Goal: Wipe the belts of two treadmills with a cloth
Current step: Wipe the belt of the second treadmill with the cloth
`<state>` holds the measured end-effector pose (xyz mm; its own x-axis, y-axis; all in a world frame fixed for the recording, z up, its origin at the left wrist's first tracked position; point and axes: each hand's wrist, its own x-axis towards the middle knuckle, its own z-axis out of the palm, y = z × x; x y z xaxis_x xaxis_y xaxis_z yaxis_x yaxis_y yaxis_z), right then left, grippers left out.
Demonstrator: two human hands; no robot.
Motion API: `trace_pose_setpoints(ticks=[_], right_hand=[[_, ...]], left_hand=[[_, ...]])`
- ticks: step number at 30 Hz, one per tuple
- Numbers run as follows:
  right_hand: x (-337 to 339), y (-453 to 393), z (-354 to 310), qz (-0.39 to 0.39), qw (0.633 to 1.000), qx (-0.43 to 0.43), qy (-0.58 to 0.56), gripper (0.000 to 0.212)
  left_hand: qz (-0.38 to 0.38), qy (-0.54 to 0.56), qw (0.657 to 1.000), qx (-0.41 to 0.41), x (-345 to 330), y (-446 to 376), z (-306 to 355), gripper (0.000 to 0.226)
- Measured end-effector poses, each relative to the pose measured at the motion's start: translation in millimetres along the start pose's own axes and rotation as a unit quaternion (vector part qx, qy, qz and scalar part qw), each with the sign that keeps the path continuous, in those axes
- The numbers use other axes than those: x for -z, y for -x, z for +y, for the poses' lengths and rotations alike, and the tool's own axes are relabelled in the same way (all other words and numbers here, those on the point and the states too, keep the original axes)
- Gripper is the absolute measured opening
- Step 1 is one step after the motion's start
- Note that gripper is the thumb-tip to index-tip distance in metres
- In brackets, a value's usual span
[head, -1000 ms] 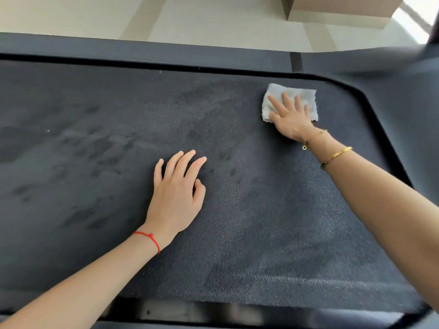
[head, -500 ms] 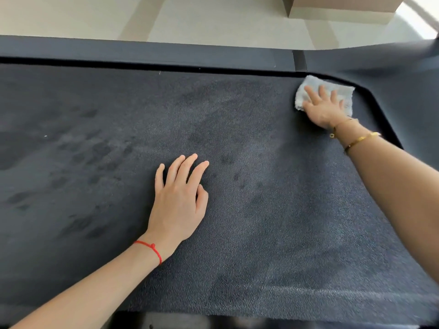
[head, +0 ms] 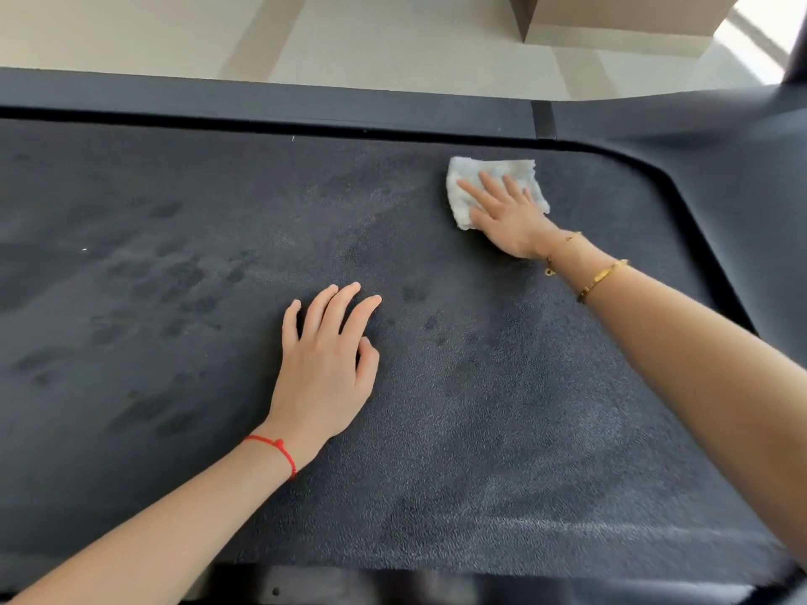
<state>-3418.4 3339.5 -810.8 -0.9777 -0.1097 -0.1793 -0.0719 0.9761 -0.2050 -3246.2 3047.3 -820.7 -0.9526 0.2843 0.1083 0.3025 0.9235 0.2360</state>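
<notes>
Cloth: a small, pale grey-white, rumpled square of terry cloth (head: 495, 189) lies flat on the far right part of the belt, near the curved right corner and just short of the far side rail
Right hand: the right hand (head: 506, 211) presses down on the cloth with fingers straight and spread, palm covering its near edge; two thin gold bracelets (head: 600, 277) sit on the wrist
Belt: the dark grey, grainy rubber treadmill belt (head: 480, 408) fills most of the view; darker smudges mark its left and middle parts, and paler streaks show near the right and the near edge
Left hand: the left hand (head: 325, 369) rests flat on the middle of the belt, fingers straight and slightly apart, holding nothing, well apart from the cloth; a red string bracelet (head: 275, 447) circles the wrist
Frame: a smooth black side rail (head: 262, 100) runs along the far edge of the belt
Beyond: a pale tiled floor (head: 393, 37) and the lower corner of a brown cardboard box (head: 611, 15), contents not visible
</notes>
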Motion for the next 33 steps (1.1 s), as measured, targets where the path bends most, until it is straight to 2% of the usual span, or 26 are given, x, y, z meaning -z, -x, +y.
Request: trace_pose_setpoints(ticks=[4, 6, 9, 14, 16, 20, 25, 27, 29, 33], right_hand=[[15, 32, 71, 0.024, 0.99, -0.142, -0.006, 0.053], [13, 51, 75, 0.028, 0.986, -0.165, -0.018, 0.054], [-2, 80, 37, 0.03, 0.993, -0.109, -0.012, 0.054], [-43, 162, -65, 0.036, 0.993, 0.102, 0.04, 0.056], [-57, 191, -92, 0.027, 0.989, 0.143, 0.01, 0.055], [-54, 201, -81, 0.031, 0.991, 0.128, 0.004, 0.052], [-30, 183, -18, 0.039, 0.998, -0.029, -0.029, 0.052], [-28, 180, -16, 0.036, 0.997, -0.053, -0.032, 0.051], [-32, 183, -34, 0.038, 0.999, -0.029, -0.027, 0.052], [-50, 203, -100, 0.01, 0.996, 0.086, -0.024, 0.053]], left_hand=[[0.004, 0.0, 1.0, 0.002, 1, 1, 2, 0.049], [0.007, 0.002, 1.0, 0.001, 1, 1, 3, 0.049], [0.013, 0.007, 1.0, 0.001, 1, 1, 3, 0.048], [0.021, 0.021, 1.0, -0.001, 0, 3, 3, 0.048], [0.023, 0.028, 0.999, 0.0, 0, 3, 2, 0.047], [0.031, 0.067, 0.997, 0.009, 4, 9, -2, 0.045], [0.035, 0.085, 0.995, 0.036, 27, 29, -22, 0.044], [0.038, 0.072, 0.996, 0.034, 42, 35, -36, 0.045], [0.038, 0.053, 0.997, 0.033, 57, 40, -51, 0.045], [0.032, 0.014, 0.999, 0.039, 74, 57, -79, 0.047]])
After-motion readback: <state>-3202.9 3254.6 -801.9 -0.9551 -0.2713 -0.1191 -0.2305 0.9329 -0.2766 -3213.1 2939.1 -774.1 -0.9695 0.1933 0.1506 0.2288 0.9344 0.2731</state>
